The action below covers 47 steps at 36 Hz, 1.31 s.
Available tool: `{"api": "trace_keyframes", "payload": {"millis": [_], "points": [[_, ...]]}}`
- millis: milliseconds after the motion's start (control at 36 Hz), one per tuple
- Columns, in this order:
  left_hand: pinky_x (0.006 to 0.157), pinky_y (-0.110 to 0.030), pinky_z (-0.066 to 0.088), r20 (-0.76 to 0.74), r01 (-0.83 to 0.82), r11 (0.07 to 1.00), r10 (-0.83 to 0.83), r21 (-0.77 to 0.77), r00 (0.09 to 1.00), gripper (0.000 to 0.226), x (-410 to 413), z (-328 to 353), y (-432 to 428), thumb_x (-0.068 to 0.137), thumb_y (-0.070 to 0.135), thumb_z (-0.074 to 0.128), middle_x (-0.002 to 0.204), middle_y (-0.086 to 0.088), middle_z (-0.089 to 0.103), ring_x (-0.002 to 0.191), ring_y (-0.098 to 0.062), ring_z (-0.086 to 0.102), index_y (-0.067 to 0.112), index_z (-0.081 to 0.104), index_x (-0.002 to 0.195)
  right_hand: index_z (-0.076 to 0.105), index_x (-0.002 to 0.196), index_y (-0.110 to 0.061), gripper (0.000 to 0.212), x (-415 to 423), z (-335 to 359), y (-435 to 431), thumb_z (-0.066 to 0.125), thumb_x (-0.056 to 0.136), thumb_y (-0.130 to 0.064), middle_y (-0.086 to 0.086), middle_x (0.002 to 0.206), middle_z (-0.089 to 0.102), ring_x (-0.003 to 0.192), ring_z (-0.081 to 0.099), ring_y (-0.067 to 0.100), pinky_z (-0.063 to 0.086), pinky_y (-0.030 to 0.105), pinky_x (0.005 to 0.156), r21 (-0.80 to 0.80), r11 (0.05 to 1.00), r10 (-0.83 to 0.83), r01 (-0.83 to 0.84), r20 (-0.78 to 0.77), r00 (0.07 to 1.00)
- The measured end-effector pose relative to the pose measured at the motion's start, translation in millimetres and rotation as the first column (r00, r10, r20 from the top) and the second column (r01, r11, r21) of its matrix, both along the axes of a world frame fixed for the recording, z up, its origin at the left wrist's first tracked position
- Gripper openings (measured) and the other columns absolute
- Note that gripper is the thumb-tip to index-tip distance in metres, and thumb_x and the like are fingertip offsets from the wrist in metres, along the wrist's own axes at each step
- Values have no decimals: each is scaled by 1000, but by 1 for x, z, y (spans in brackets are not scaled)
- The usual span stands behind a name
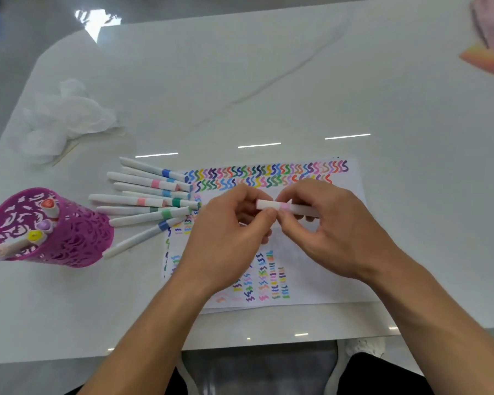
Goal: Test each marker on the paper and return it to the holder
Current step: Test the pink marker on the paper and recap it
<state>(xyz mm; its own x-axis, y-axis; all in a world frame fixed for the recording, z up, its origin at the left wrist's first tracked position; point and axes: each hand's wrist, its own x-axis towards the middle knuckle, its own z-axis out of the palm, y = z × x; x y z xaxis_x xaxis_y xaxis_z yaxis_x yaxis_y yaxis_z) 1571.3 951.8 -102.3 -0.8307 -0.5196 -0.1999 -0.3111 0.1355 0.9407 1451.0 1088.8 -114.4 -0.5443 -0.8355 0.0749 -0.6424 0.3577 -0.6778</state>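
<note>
About nine loose markers (126, 199), five in one holder (77, 240), one held marker (267, 204) — one paper (311, 266).

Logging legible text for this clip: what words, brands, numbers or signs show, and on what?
No readable text anywhere in this frame.
Paper: only coloured squiggles and dashes, no words or numbers.
Loose markers and held marker: colour bands only; any print too small to read.
Holder: cut-out pattern, no label.
Pink-orange object at far right edge: too blurred to tell.
</note>
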Motion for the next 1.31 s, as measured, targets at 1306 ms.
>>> {"api": "trace_keyframes", "payload": {"millis": [1306], "points": [[72,-28,63,41,-81,988,76,134,996,12,-16,-5,9,94,15,67,74,-2,77,68,-18,76,18,79,96,42,77,-28,36,0,-11,13,49,104,-49,-9,50,37,42,37,9,24,24,43,221,974,-5,56,-226,974]]}}
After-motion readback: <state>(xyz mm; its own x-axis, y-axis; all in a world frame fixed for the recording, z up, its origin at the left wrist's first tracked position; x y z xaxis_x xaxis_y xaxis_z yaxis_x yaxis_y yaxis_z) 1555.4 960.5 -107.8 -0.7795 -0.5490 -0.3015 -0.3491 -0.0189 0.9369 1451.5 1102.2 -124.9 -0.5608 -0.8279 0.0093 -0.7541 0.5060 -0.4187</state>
